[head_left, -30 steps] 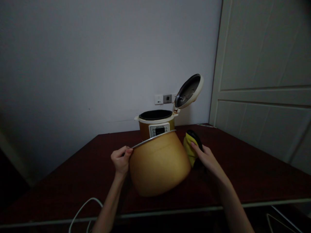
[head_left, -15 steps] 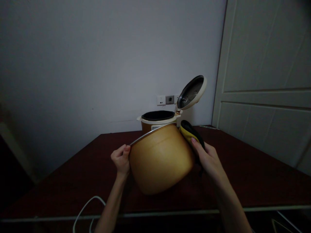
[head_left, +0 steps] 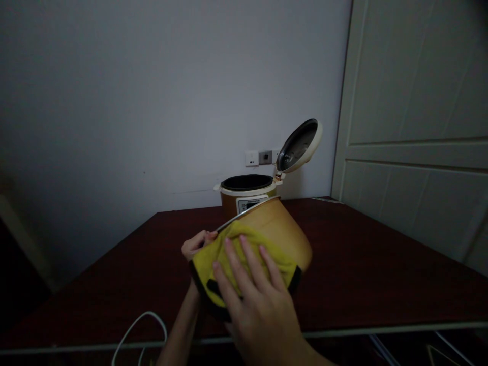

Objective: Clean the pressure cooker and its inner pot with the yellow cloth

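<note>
A gold-coloured inner pot (head_left: 285, 231) is tilted above the dark red table (head_left: 366, 274), its mouth turned away from me. My left hand (head_left: 196, 244) grips its metal rim at the left, fingers closed. My right hand (head_left: 255, 300) lies flat with fingers spread on a yellow cloth with black edging (head_left: 213, 262), pressing it against the near side of the pot. Behind stands the rice cooker body (head_left: 247, 193) with its lid (head_left: 299, 145) hinged up.
A wall socket (head_left: 259, 157) sits on the white wall behind the cooker. A white door (head_left: 415, 127) fills the right side. A white cable (head_left: 133, 330) loops below the table's near edge at the left.
My right hand has swung the yellow cloth from the pot's far right side round to its near side and now presses it flat there. The left hand keeps its grip on the rim.
</note>
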A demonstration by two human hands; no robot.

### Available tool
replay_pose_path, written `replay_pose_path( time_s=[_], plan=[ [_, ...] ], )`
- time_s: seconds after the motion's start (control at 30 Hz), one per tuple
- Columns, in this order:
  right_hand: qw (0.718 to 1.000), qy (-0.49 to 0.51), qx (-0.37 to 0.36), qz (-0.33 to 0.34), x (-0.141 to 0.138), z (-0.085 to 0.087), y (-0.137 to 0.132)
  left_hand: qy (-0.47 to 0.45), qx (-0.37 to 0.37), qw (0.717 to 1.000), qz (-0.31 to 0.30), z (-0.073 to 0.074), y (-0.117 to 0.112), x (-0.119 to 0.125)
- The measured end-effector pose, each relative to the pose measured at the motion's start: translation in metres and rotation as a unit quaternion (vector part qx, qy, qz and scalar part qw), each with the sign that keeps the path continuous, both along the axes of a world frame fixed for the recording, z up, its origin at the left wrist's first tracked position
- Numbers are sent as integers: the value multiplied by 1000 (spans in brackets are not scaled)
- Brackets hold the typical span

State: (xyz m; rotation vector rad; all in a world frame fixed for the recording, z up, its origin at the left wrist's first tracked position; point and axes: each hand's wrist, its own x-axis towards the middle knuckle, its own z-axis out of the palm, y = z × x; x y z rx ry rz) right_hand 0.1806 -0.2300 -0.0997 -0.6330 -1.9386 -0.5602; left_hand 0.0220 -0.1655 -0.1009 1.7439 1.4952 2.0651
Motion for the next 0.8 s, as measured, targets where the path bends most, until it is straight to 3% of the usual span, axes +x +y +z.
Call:
replay_pose_path(
  time_s=[0.17, 0.33, 0.43, 0.57, 0.63, 0.73, 0.8],
  plan=[
    [997, 1, 68, 45, 0, -8, 7, -82, 54, 995, -10, -1, -4, 9],
    [992, 9, 18, 126, 42, 14, 29, -88, 47, 995, -18, -1, -8, 6],
    [977, 71, -49, 194, 67, 26, 46, -97, 65, 993, 4, -2, -10, 0],
    [915, 213, -189, 286, 88, 28, 70, -148, 62, 987, 14, -5, -11, -9],
    [872, 304, -280, 261, 93, 22, 82, -180, 57, 982, 9, -5, -12, -12],
    [774, 435, -412, 205, 96, 9, 95, -218, 56, 974, 7, -1, -13, -14],
    [724, 479, -456, 194, 96, 3, 97, -224, 61, 973, 12, 2, -14, -13]
  ],
)
